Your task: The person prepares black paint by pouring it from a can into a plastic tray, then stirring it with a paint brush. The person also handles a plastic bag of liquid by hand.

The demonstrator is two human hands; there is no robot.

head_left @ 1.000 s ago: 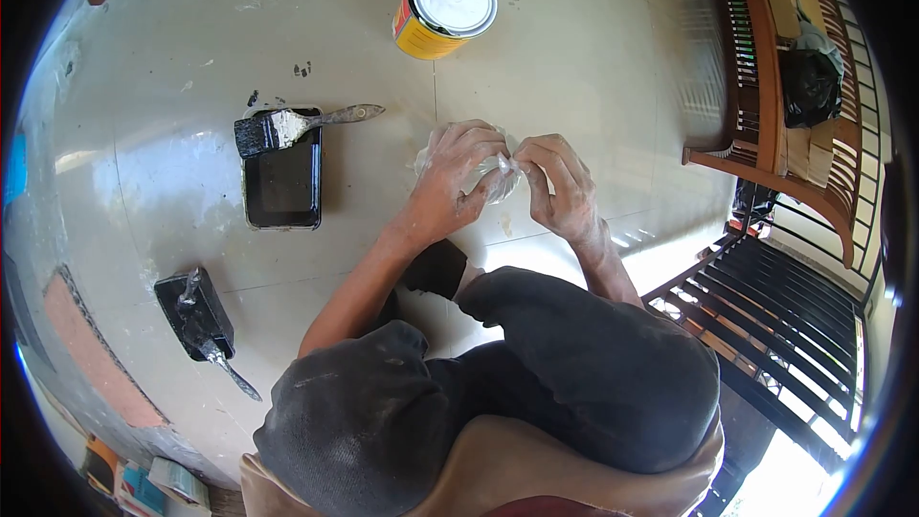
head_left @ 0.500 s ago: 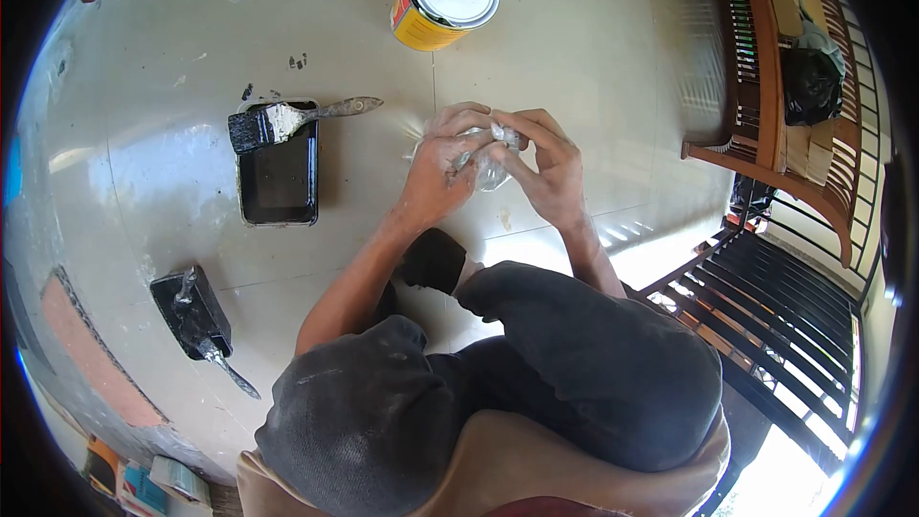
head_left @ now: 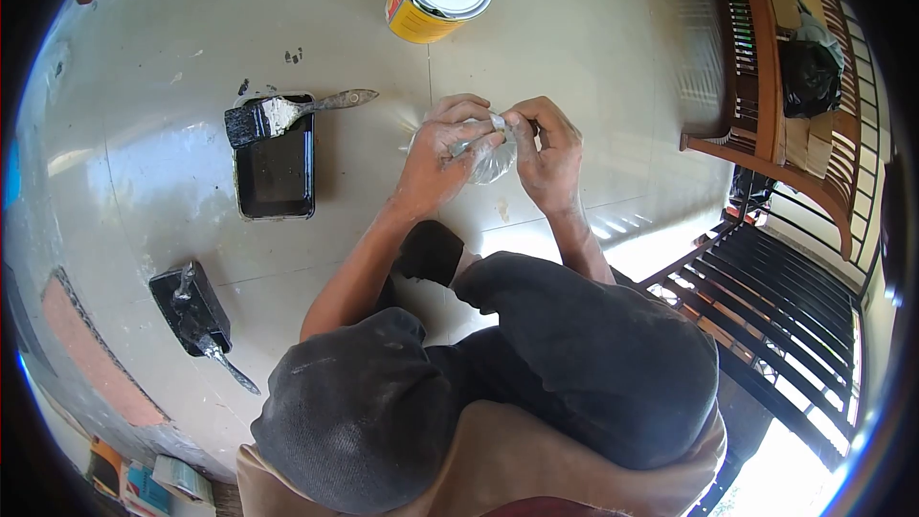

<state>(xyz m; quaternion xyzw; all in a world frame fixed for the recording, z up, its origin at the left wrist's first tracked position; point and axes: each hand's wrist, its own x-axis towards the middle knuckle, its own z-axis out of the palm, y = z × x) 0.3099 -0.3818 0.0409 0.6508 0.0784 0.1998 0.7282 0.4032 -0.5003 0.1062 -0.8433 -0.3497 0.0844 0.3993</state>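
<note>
Right hand (head_left: 550, 161) has drawn its spread fingertips into a pinch at the clear plastic bag (head_left: 492, 168); left hand (head_left: 436, 161) clasps it; handling apparently centres on its gathered top.

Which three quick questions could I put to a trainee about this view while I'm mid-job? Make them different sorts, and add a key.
1. Multiple choice: how does the wide paintbrush lie on the larger black tray?
A. Wholly inside it
B. Across it, overhanging both long sides
C. Underneath it

2. True or false: the yellow-labelled can is lying on its side.

3. Short answer: what is held between the left hand and the right hand?

Key
1. B
2. False; it stands upright.
3. A clear plastic bag; its contents cannot be made out.
</note>
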